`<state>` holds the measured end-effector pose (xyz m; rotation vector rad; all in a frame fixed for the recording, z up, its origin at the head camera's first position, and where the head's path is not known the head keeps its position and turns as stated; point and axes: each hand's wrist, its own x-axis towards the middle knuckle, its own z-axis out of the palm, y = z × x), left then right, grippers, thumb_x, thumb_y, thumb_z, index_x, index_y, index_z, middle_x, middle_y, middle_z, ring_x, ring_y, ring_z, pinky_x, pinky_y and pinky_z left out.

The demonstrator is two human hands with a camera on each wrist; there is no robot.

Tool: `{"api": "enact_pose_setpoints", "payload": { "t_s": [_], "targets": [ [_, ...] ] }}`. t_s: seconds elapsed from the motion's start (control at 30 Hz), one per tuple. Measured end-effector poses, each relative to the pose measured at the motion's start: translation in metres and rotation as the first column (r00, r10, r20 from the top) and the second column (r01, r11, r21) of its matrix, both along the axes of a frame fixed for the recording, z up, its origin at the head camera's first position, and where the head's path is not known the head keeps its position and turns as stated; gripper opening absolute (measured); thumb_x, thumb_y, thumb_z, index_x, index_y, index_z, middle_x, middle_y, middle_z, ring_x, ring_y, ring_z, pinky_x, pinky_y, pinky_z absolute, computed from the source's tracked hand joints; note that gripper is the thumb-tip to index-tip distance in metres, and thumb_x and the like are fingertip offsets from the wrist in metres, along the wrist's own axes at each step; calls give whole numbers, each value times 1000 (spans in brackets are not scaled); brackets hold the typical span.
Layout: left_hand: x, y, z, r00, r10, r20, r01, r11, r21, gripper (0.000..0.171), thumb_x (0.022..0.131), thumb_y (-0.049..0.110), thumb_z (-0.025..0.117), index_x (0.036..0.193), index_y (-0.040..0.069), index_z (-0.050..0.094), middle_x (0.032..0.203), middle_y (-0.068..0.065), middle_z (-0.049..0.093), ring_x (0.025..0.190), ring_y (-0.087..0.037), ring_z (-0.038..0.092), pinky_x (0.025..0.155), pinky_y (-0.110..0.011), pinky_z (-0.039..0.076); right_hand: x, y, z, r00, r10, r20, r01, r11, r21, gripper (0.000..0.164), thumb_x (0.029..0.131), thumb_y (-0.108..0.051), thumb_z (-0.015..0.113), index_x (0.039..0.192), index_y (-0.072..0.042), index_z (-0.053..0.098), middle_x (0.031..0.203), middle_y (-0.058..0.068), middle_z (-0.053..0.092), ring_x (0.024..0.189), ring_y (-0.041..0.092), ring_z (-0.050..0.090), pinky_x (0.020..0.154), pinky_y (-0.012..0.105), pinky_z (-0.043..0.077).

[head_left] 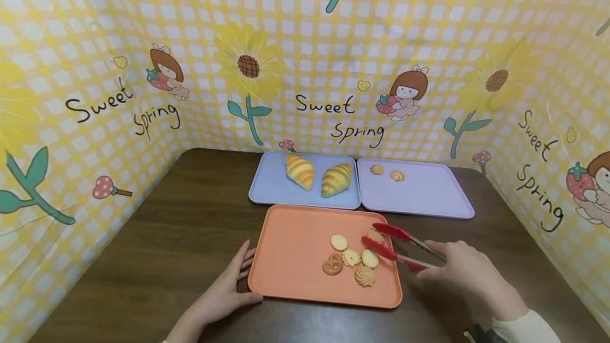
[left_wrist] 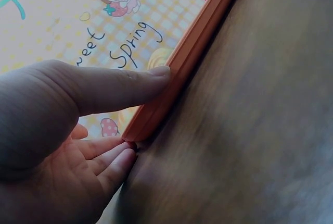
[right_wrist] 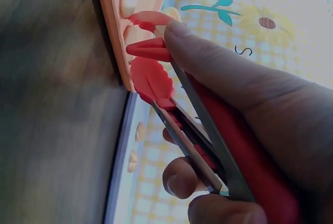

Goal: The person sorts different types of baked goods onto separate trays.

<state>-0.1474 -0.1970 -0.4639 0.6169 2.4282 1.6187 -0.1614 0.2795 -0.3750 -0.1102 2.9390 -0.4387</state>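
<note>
My right hand [head_left: 469,274] holds red-tipped metal tongs [right_wrist: 208,146], thumb on one arm and fingers on the other. In the head view the red tips of the tongs stand apart around a cookie [head_left: 376,236] at the far right corner of the orange tray [head_left: 290,253]. Left of and below it lie two plain round cookies [head_left: 339,242], a flower-shaped cookie [head_left: 351,258], a pretzel-shaped cookie [head_left: 332,264] and a swirl cookie [head_left: 364,276]. My left hand [head_left: 226,290] touches the tray's near left corner, its thumb and fingers fairly straight against the rim [left_wrist: 182,62].
Behind the orange tray, a blue tray [head_left: 269,189] carries two croissants [head_left: 299,172]. Right beside it, a lilac tray [head_left: 429,195] bears two small swirl cookies [head_left: 397,175]. A checked cloth [head_left: 314,68] walls the back and sides of the brown table [head_left: 181,232].
</note>
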Motion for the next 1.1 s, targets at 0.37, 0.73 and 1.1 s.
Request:
{"api": "enact_pose_setpoints", "payload": {
  "t_s": [0.37, 0.73, 1.1],
  "targets": [
    [-1, -1, -1, 1000, -5, 8, 5, 1000, -6, 114, 82, 15, 83, 155, -8, -1, 154, -35, 24, 140, -48, 27, 106, -21, 37, 1, -3, -16, 999, 18, -32, -19, 998, -54, 86, 70, -58, 83, 137, -9, 61, 102, 12, 70, 82, 23, 62, 63, 50, 51],
    [0, 1, 3, 1000, 1, 0, -1, 1000, -13, 113, 81, 14, 83, 155, -9, 0, 153, -35, 25, 140, -48, 28, 107, -24, 38, 13, -11, -17, 998, -17, -62, 15, 999, -37, 90, 69, -63, 81, 136, -6, 60, 101, 16, 70, 83, 29, 65, 64, 51, 51],
    [0, 1, 1, 1000, 1, 0, -1, 1000, -19, 113, 81, 13, 83, 154, -9, 0, 153, -34, 25, 140, -48, 28, 107, -26, 38, 12, -20, -16, 998, -5, -58, 2, 999, -43, 88, 69, -61, 82, 134, -6, 62, 98, 14, 70, 79, 26, 64, 62, 52, 51]
  ]
}}
